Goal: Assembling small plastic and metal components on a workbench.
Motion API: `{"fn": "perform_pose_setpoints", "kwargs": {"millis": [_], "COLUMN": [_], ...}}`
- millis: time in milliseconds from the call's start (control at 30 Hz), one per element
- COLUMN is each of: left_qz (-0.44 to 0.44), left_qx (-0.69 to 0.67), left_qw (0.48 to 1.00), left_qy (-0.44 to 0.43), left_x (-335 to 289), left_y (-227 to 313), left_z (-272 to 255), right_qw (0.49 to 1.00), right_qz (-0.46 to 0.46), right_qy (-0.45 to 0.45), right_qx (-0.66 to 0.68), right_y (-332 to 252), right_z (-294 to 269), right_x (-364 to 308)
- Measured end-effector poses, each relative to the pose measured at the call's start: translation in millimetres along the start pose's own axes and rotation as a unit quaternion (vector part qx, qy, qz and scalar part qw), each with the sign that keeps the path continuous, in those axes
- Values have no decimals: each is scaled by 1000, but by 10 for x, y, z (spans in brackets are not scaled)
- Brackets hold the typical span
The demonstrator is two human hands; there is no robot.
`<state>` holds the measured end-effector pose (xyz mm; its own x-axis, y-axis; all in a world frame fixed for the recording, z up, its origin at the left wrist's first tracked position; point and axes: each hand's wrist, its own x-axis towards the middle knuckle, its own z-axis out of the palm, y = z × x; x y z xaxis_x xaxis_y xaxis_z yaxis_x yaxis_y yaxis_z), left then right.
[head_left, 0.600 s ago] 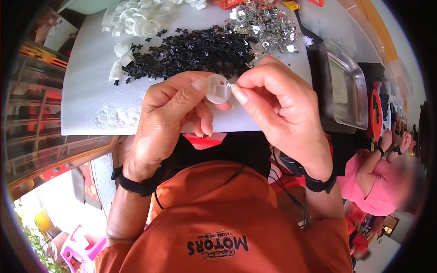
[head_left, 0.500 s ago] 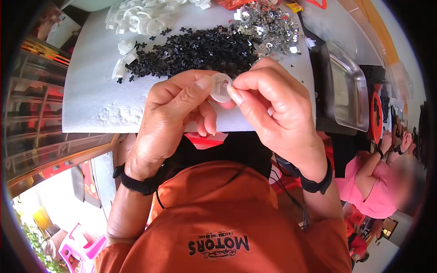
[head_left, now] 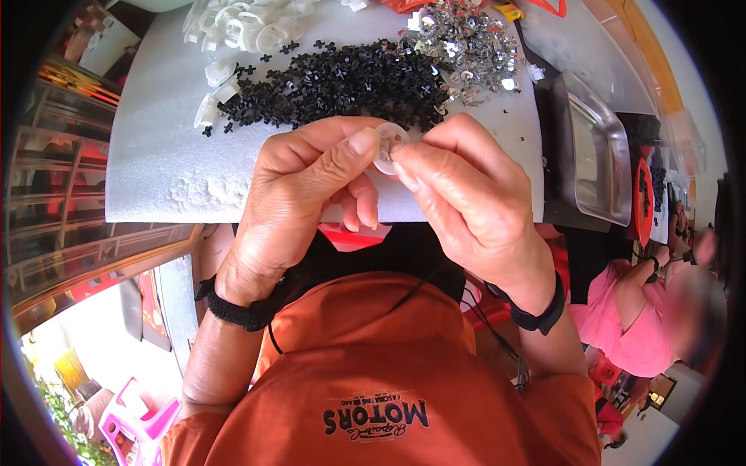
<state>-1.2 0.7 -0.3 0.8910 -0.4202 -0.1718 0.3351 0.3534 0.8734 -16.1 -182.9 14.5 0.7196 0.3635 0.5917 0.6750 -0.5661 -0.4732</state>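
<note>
Above the front part of the work table, my left hand (head_left: 311,171) pinches a round, whitish plastic part (head_left: 386,161) between thumb and forefinger. My right hand (head_left: 474,190) meets its right side, thumb and forefinger pressed together at the part's face. Whatever small piece those fingertips may hold is hidden. Just beyond the hands lies a wide pile of small black cross-shaped pieces (head_left: 342,84). A heap of small shiny metal pieces (head_left: 474,46) adjoins it at the back right. White plastic parts (head_left: 249,27), some ring-shaped, are piled at the back left.
White foam sheeting (head_left: 155,171) covers the table. Right of it stands a rectangular metal tray (head_left: 598,155). A person in a pink shirt (head_left: 629,318) sits farther right, near a red round tray (head_left: 643,202). A pink plastic stool (head_left: 140,419) is at lower left.
Both hands and the round part have shifted slightly right. My right fingertips now reach farther over the part's face, and the right hand is turned a little.
</note>
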Motion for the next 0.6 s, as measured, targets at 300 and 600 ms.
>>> {"fn": "perform_pose_setpoints", "kwargs": {"millis": [300,600], "left_qz": [0,44], "left_qx": [46,87], "left_qw": [999,995], "left_qy": [5,8], "left_x": [4,-29], "left_y": [-12,-53], "left_z": [-22,32], "right_qw": [998,987], "right_qz": [-14,113], "right_qy": [-51,9], "right_qx": [-38,110], "right_y": [11,-56], "right_z": [-38,81], "right_x": [-49,-17]}}
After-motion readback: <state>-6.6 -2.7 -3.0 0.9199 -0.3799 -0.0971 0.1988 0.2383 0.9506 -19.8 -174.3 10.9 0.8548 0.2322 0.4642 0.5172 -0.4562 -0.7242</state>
